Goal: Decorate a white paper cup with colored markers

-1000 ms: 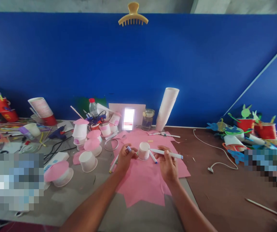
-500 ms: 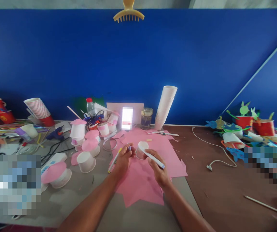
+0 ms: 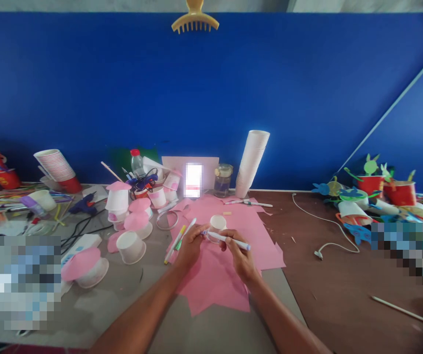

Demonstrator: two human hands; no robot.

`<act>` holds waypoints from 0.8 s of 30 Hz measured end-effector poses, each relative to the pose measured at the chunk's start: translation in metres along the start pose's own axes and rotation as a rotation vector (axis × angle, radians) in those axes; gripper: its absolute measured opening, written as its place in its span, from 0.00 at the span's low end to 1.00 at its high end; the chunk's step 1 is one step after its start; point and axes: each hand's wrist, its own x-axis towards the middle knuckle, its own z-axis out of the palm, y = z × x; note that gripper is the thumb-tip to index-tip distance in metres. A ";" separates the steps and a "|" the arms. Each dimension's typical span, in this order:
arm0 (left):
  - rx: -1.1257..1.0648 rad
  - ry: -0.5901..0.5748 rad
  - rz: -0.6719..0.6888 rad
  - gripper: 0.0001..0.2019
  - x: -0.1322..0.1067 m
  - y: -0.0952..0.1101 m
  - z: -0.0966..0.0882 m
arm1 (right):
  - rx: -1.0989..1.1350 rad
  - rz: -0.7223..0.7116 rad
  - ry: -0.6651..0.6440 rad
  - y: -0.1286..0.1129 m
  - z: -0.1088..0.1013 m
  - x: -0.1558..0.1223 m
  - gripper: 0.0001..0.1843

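My left hand (image 3: 189, 246) is closed around a small white paper cup (image 3: 216, 225), held tilted above a pink paper sheet (image 3: 218, 275). My right hand (image 3: 239, 255) pinches a white marker with a blue end (image 3: 229, 240), its tip reaching toward the cup's side. Two more markers (image 3: 178, 238) lie on the table just left of my left hand.
Several white cups with pink lids (image 3: 130, 231) stand at the left near a glue gun (image 3: 82, 203). A tall stack of white cups (image 3: 251, 162), a glass jar (image 3: 222, 179) and a bottle (image 3: 136, 164) line the back. A white cable (image 3: 325, 241) and craft cups (image 3: 373, 196) lie at the right.
My right hand swung the marker from pointing right to lying across the cup. My left hand took hold of the cup and tilted it off the paper.
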 end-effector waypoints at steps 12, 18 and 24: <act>0.168 -0.069 0.238 0.17 -0.007 0.003 0.003 | 0.028 0.044 -0.073 0.001 0.004 0.000 0.13; -0.010 -0.020 0.080 0.11 -0.009 0.004 0.004 | 0.048 0.045 -0.048 0.004 0.002 0.001 0.13; -0.176 -0.115 0.013 0.10 -0.008 0.005 0.008 | 0.093 0.097 -0.053 0.003 -0.001 0.002 0.12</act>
